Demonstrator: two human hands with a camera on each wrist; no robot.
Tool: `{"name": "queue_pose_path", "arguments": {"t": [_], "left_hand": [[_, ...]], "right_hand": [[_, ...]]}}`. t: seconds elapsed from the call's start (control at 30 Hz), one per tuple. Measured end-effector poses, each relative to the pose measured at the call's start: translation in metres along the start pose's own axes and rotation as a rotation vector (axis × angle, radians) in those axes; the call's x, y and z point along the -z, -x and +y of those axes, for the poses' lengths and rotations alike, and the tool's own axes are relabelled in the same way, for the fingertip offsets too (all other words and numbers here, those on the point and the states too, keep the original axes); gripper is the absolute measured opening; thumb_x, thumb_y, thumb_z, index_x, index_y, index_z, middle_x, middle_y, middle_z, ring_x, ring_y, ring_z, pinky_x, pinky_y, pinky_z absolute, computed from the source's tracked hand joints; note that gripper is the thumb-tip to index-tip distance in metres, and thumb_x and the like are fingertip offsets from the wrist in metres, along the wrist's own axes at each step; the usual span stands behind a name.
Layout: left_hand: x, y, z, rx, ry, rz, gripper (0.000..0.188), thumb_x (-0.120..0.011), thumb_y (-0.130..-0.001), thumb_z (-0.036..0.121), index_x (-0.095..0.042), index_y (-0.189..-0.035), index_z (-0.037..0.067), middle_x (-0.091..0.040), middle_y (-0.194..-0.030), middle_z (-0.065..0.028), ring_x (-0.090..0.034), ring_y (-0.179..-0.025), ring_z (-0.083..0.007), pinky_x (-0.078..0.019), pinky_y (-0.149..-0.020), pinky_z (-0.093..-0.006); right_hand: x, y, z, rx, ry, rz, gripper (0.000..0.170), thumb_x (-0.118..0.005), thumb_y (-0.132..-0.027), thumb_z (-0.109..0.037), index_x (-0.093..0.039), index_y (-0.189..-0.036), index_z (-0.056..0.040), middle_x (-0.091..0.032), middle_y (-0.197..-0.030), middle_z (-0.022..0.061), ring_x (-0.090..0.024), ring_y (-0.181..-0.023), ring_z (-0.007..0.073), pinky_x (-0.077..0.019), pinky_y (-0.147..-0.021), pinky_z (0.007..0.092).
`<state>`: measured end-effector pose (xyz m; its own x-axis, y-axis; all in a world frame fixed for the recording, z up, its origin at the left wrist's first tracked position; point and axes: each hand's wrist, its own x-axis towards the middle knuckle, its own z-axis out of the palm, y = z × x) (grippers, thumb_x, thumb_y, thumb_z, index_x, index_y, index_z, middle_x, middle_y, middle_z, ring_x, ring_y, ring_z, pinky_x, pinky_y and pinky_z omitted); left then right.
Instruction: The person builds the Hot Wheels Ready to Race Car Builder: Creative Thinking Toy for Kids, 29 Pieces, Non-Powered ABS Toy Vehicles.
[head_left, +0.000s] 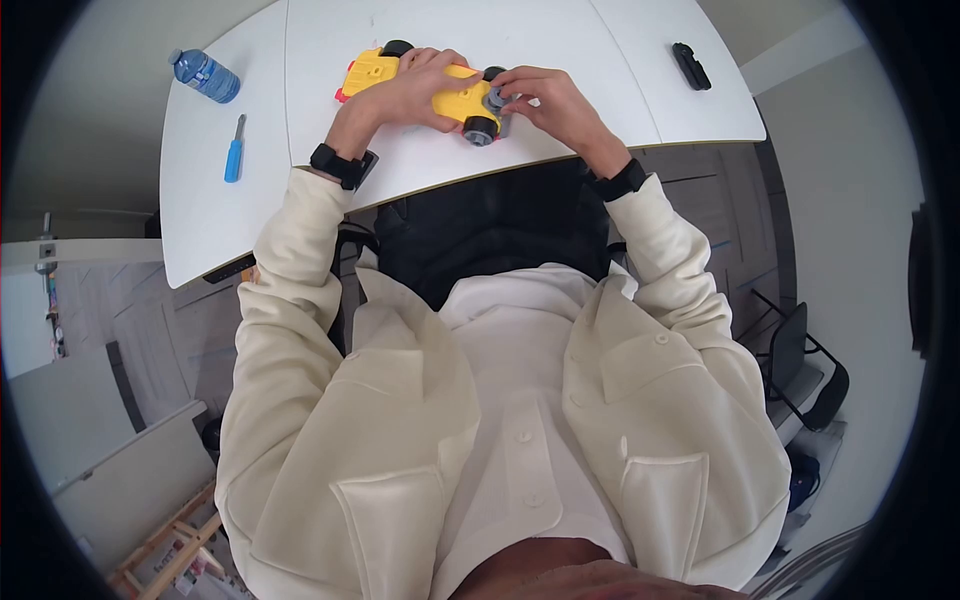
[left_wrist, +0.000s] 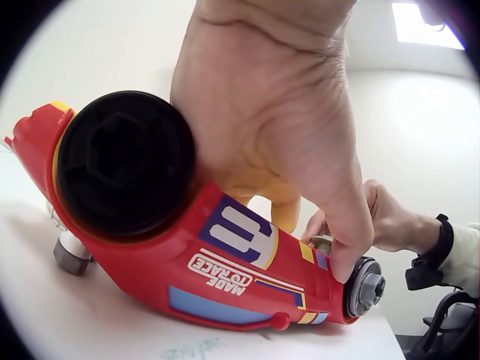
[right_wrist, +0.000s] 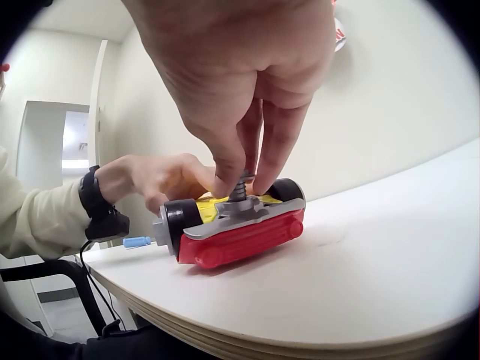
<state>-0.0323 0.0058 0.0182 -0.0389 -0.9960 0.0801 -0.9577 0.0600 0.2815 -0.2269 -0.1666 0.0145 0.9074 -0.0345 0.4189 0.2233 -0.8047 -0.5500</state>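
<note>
A toy race car (head_left: 372,70) lies upside down on the table, with its yellow underside up and its red body below. My left hand (head_left: 418,92) grips it across the middle, thumb beside one wheel (left_wrist: 363,286) with a grey hub. At the car's right end, my right hand (head_left: 548,98) pinches a grey plastic screw (right_wrist: 238,192) between thumb and fingertips. The screw's threads show, and it stands upright over a grey bumper piece (right_wrist: 247,219) on the red front. A black wheel (left_wrist: 126,162) faces the left wrist camera at the other end.
A blue-handled screwdriver (head_left: 235,158) lies on the white table (head_left: 330,200) left of the car. Beyond it is a plastic water bottle (head_left: 206,76) on its side. A small black object (head_left: 690,66) lies at the far right, and the table's front edge (head_left: 540,163) runs close to my wrists.
</note>
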Motion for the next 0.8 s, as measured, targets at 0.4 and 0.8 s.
{"name": "queue_pose_path", "arguments": {"t": [0.4,0.8], "left_hand": [[0.0,-0.001,-0.003,-0.01,0.027,-0.048,0.075,-0.082,-0.072,0.035,-0.056,-0.141,0.024,-0.046,-0.139,-0.0064,-0.036,-0.134,-0.0286,-0.0159,-0.118,-0.0468],[0.0,-0.001,-0.002,0.026,0.029,-0.06,0.075,-0.084,-0.072,0.036,-0.058,-0.14,0.022,-0.046,-0.14,-0.0066,-0.035,-0.135,-0.029,-0.0149,-0.119,-0.0456]], "right_hand": [[-0.005,0.002,-0.008,-0.016,0.129,-0.05,0.035,-0.073,-0.075,0.004,-0.07,-0.109,-0.0033,-0.071,-0.11,0.0116,-0.07,-0.096,0.0303,-0.0574,-0.086,0.0361],[0.011,-0.014,-0.059,-0.484,0.715,-0.194,0.025,-0.071,-0.081,-0.014,-0.073,-0.105,-0.0072,-0.07,-0.092,0.0095,-0.067,-0.084,0.0288,-0.0532,-0.068,0.0397]]}}
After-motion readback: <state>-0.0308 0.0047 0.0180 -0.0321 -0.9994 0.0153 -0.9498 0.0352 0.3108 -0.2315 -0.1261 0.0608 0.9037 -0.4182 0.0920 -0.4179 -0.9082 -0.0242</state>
